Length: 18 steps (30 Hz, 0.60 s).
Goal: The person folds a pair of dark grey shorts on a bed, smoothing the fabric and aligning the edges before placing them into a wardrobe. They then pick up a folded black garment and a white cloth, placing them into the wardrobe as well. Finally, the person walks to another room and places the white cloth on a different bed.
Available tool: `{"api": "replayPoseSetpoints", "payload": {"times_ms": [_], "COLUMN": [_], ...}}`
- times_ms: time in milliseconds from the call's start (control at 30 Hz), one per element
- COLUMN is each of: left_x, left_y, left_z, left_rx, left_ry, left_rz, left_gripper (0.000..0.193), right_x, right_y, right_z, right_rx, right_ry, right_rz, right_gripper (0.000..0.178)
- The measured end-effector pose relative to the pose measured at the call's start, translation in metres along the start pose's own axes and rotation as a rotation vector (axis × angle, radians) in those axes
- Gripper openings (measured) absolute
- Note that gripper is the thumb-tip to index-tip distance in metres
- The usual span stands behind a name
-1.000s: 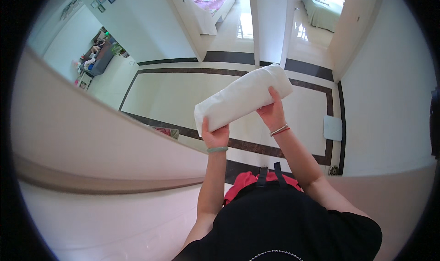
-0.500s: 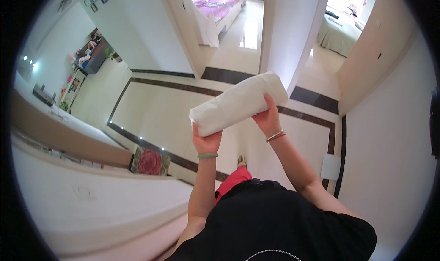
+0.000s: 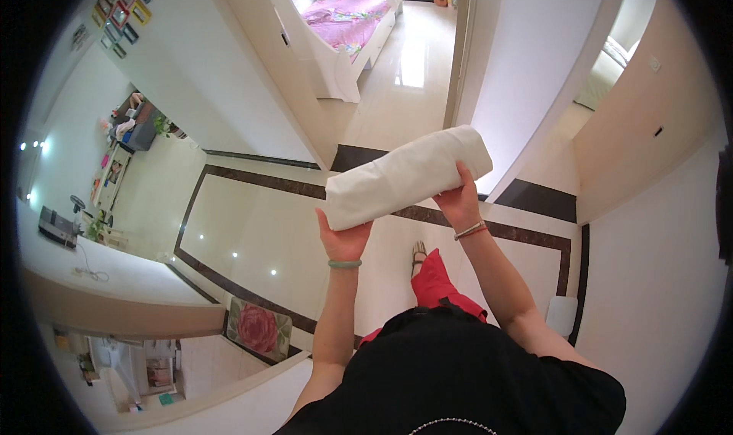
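A long white rolled bundle (image 3: 408, 177), which looks like folded cloth, is held out in front of me at chest height. Its right end tilts farther away and higher than its left. My left hand (image 3: 345, 240), with a green bangle at the wrist, holds the near left end from below; its thumb sticks up beside the end and its other fingers are hidden underneath. With my right hand (image 3: 460, 206) I grip the near side toward the right end, thumb on top and the remaining fingers under it. A bracelet and a red cord circle that wrist.
Ahead, a doorway opens on a room with a pink-covered bed (image 3: 347, 22). Another doorway lies to the right, beside a wooden door (image 3: 649, 145). A rose-patterned mat (image 3: 258, 328) lies at left, and a white flat object (image 3: 561, 315) by the right wall. Far left stands a grey sofa (image 3: 141, 129).
I have stepped forward, so the doorways are nearer and a room at lower left has come into view. The bundle stays in both hands, shifted slightly right.
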<state>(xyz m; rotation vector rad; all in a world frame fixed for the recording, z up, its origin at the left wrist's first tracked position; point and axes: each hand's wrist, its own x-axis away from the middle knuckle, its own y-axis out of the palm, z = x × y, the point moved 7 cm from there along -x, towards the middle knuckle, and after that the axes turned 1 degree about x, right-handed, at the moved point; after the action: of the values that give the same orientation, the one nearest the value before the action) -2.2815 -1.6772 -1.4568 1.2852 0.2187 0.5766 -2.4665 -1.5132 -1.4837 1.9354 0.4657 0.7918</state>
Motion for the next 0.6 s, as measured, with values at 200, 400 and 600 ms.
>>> {"api": "replayPoseSetpoints", "payload": {"times_ms": [200,400,600], "left_x": [-0.125,-0.235,-0.347], "left_y": [-0.002,0.019,0.032], "left_z": [0.036,0.047,0.048], "left_rx": [-0.188,-0.136,-0.060], "left_ry": [0.049,-0.181,-0.398], "left_rz": [-0.064,-0.123,-0.098], "left_gripper": [0.072,0.074,0.083], "right_x": [-0.132,-0.260,-0.369], "right_y": [0.066,0.127,0.153], "right_z": [-0.021,-0.032,-0.024], "right_rx": [-0.036,0.095,0.126], "right_ry": [0.076,0.144,0.175], "right_rz": [-0.132,-0.200,-0.110], "right_gripper": [0.047,0.044,0.045]}}
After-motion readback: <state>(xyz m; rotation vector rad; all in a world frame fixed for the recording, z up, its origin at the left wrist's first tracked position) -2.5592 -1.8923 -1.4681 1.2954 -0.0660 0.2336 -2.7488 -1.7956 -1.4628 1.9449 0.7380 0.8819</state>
